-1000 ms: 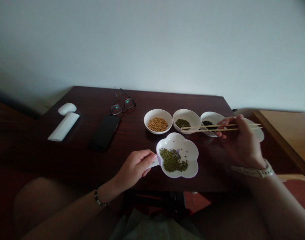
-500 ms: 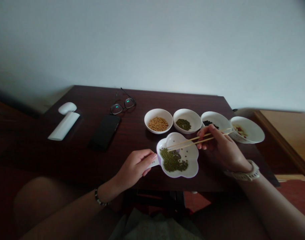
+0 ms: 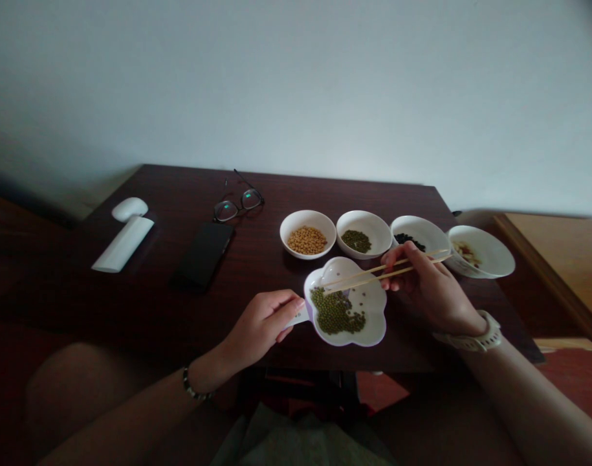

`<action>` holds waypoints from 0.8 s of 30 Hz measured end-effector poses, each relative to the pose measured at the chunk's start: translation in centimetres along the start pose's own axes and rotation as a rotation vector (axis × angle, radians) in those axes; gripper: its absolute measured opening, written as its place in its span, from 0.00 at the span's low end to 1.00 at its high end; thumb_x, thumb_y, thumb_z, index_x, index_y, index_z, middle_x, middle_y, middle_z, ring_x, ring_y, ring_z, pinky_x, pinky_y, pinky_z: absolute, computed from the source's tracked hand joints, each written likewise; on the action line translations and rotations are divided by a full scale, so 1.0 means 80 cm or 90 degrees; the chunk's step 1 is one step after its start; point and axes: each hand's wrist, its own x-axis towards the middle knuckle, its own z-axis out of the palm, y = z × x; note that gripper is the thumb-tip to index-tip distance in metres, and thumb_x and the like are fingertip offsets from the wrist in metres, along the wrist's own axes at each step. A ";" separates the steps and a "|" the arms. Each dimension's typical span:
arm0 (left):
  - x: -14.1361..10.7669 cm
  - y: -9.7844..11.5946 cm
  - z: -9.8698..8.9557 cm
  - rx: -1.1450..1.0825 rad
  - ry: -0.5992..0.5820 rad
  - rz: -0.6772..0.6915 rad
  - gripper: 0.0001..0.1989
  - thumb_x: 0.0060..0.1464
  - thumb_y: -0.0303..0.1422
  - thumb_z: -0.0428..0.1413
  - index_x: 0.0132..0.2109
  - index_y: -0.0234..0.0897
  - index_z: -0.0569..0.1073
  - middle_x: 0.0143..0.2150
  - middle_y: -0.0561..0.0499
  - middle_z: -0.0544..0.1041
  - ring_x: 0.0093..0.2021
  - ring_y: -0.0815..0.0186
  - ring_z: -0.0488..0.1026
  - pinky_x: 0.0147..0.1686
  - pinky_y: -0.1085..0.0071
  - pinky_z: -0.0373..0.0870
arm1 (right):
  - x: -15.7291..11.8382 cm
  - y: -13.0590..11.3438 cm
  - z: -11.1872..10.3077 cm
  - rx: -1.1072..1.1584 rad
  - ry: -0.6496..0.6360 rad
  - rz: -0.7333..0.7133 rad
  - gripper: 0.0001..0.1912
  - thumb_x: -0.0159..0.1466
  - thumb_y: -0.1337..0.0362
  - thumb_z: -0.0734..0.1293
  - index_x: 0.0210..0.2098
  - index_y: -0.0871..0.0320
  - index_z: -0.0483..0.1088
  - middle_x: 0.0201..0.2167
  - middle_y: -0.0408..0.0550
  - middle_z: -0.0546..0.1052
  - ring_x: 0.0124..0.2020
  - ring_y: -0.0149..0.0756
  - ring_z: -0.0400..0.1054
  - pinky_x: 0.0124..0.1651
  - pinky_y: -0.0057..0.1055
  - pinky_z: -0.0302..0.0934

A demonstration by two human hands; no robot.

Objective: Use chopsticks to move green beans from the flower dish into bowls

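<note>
Head view — what are the hands up to?

"The left hand (image 3: 261,323) is closed around the handle (image 3: 296,318) of a white flower-shaped dish (image 3: 374,317), which rests on the dark wood worktop (image 3: 276,194) at six o'clock from the bowl of green beans (image 3: 380,236). The right hand (image 3: 431,291) pinches a pair of wooden chopsticks (image 3: 373,273) well back from their tips."

"Where are the tips?"

"Nearly together above the dish, at about ten o'clock on it (whether a bean sits between them is too small to tell). A firm left hand and a light, steady right — that's what precise picking calls for."

"And the dish?"

"Green mung beans (image 3: 332,310) lie heaped toward eight o'clock, with a few strays toward three and bare white glaze around them."
</note>
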 end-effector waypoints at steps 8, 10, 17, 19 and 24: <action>0.001 0.004 0.001 -0.001 0.004 0.000 0.23 0.78 0.46 0.54 0.33 0.39 0.72 0.22 0.58 0.68 0.24 0.69 0.63 0.28 0.70 0.58 | -0.001 -0.001 0.003 -0.013 0.010 -0.017 0.27 0.73 0.37 0.77 0.34 0.54 0.84 0.32 0.47 0.81 0.29 0.34 0.76 0.29 0.27 0.73; 0.000 0.004 0.001 -0.001 0.006 -0.001 0.23 0.78 0.46 0.55 0.33 0.39 0.72 0.22 0.58 0.68 0.24 0.69 0.63 0.28 0.70 0.58 | -0.001 -0.001 0.002 -0.015 0.013 -0.018 0.27 0.73 0.37 0.77 0.34 0.54 0.83 0.32 0.48 0.81 0.29 0.35 0.76 0.29 0.28 0.73; -0.001 0.000 0.001 -0.003 0.008 -0.010 0.22 0.78 0.47 0.55 0.35 0.39 0.74 0.22 0.58 0.68 0.24 0.69 0.63 0.27 0.71 0.56 | -0.001 -0.003 0.001 -0.013 0.020 -0.024 0.26 0.73 0.37 0.77 0.34 0.53 0.84 0.32 0.48 0.81 0.29 0.36 0.77 0.28 0.29 0.74; -0.001 0.000 0.001 -0.003 0.009 -0.010 0.23 0.77 0.47 0.55 0.34 0.39 0.73 0.22 0.58 0.68 0.23 0.69 0.63 0.26 0.71 0.56 | -0.001 -0.002 0.000 -0.017 0.023 -0.028 0.26 0.73 0.37 0.77 0.34 0.53 0.84 0.32 0.48 0.81 0.29 0.36 0.76 0.28 0.29 0.74; 0.000 -0.001 0.000 0.001 0.012 -0.005 0.23 0.77 0.47 0.55 0.34 0.39 0.74 0.22 0.57 0.69 0.24 0.68 0.63 0.27 0.71 0.57 | 0.000 -0.002 -0.001 -0.014 0.022 -0.020 0.26 0.72 0.37 0.78 0.33 0.54 0.83 0.33 0.48 0.81 0.29 0.36 0.77 0.29 0.29 0.75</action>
